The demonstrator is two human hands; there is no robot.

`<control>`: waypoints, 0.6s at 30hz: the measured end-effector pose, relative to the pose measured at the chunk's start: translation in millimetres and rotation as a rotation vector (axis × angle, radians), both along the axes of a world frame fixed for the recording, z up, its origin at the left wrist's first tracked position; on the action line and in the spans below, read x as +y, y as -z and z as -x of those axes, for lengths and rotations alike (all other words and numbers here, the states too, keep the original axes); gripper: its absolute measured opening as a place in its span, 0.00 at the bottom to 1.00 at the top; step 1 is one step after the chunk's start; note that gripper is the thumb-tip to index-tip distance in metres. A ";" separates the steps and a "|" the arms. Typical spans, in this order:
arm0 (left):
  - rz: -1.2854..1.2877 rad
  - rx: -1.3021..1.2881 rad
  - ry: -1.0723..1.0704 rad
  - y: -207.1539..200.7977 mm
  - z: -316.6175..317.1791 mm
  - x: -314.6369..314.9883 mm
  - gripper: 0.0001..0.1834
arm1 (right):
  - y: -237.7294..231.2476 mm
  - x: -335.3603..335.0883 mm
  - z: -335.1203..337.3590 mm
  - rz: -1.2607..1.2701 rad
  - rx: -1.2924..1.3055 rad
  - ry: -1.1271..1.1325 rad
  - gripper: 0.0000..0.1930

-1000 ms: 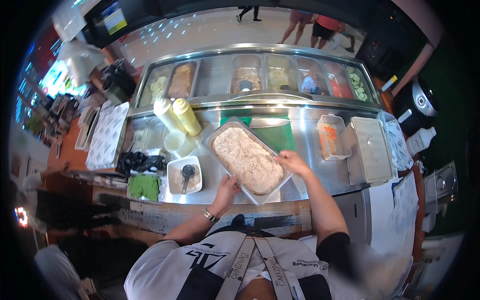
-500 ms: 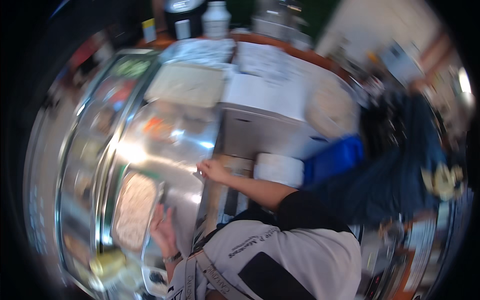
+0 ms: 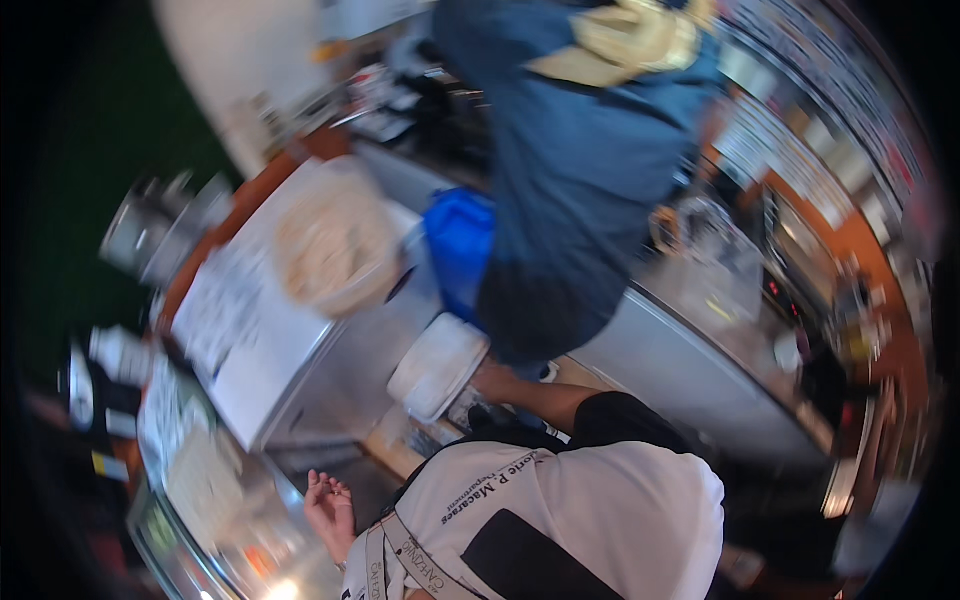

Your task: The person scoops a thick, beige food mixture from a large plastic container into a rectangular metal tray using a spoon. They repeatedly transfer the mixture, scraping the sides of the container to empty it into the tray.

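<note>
My left hand is raised beside the edge of the steel counter, its fingers loosely bent and apart with nothing in them. My right arm stretches forward, and my right hand is at the right edge of a white rectangular tub. Its fingers are blurred and partly hidden, so a grip on the tub cannot be made out. Just beyond the tub stands a blue container.
Another person in a dark blue garment stands close ahead. A large round tub of pale food sits on a white chest top with papers. To the right runs a worktop with a clear plastic container.
My view has swung to the right. My right hand has left the steel counter's edge and is now at the white tub. My left hand has moved away from the tray of pale food.
</note>
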State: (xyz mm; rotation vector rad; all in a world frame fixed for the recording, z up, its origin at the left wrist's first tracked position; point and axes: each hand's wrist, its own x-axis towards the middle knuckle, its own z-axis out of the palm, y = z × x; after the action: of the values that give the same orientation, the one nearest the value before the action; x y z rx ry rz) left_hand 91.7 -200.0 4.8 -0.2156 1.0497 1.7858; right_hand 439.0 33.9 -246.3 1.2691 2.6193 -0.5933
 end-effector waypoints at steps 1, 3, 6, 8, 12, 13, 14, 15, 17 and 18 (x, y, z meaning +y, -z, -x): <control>-0.018 0.035 0.073 -6.8 1.7 36.9 0.16 | -13.8 12.9 11.6 0.142 0.162 0.055 0.18; -0.018 0.024 0.226 -15.1 -4.2 102.9 0.16 | -82.1 23.2 -3.1 0.522 0.408 0.202 0.18; -0.035 -0.030 0.500 -21.9 -16.8 174.9 0.15 | -168.2 24.1 -63.8 1.090 0.509 0.331 0.20; -0.050 -0.011 0.672 -31.9 -35.1 207.6 0.13 | -218.5 14.2 -143.2 1.077 0.309 0.523 0.22; -0.044 -0.010 0.944 -44.3 -73.1 258.0 0.13 | -292.0 7.5 -306.6 -0.425 -0.292 1.528 0.25; -0.032 -0.016 1.008 -44.7 -83.8 268.5 0.13 | -289.5 0.9 -337.7 -0.935 -0.548 1.438 0.33; -0.015 -0.030 1.097 -42.7 -93.3 277.7 0.14 | -281.6 -0.4 -363.5 -0.930 -0.493 1.417 0.38; 0.002 -0.046 1.167 -41.5 -98.5 283.7 0.14 | -270.8 0.9 -382.0 -0.928 -0.430 1.377 0.44; -0.044 -0.103 1.284 -48.5 -104.1 284.5 0.14 | -246.1 -0.1 -403.5 -0.492 -0.429 1.369 0.38; -0.075 -0.069 1.350 -55.1 -108.9 286.3 0.14 | -241.0 -4.4 -419.1 -0.486 -0.412 1.390 0.28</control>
State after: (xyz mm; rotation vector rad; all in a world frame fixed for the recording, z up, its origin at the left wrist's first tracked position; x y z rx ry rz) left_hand 200.6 86.3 59.9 0.4098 0.7379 0.5714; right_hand 858.1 29.5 -5.3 2.8653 1.2325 0.2356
